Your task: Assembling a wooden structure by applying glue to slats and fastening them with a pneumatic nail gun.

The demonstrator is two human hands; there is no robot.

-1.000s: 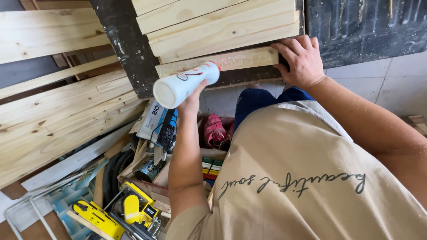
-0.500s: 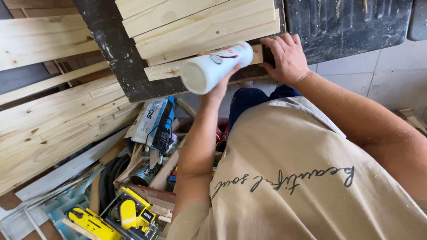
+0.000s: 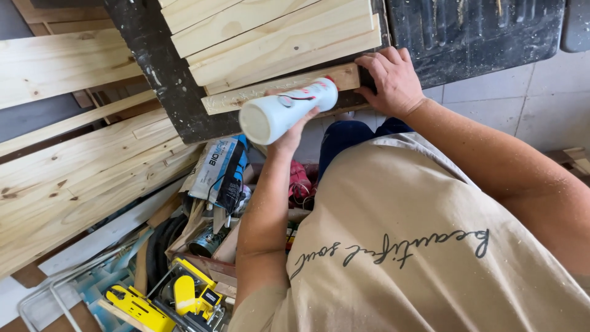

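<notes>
The left hand (image 3: 294, 128) is wrapped round a white plastic squeeze bottle with a red tip (image 3: 287, 111), fingers curled under and behind the body, so only a few knuckles show. The bottle lies nearly level, base twd the camera, tip pointing at a narrow pale pine strip (image 3: 279, 89) that runs along the front edge of a black, paint-scuffed work surface (image 3: 153, 74). The tip is at the strip's top face; can't tell if it actually touches, the bottle hides the contact. There seems to be a thin pale line along the strip's left part, prob. glue, but the view is too coarse to be sure.

The right hand (image 3: 393, 83) rests flat on the strip's right end, fingers spread a little and pressed down over it, thumb at the near edge.

Behind the strip, wider pine boards (image 3: 270, 34) are stacked on the same surface. More pine planks (image 3: 74, 178) lean at left. Below, in a clutter on the floor, lie a yellow and black power saw (image 3: 178, 298) and a grey paper sack (image 3: 218, 166).
</notes>
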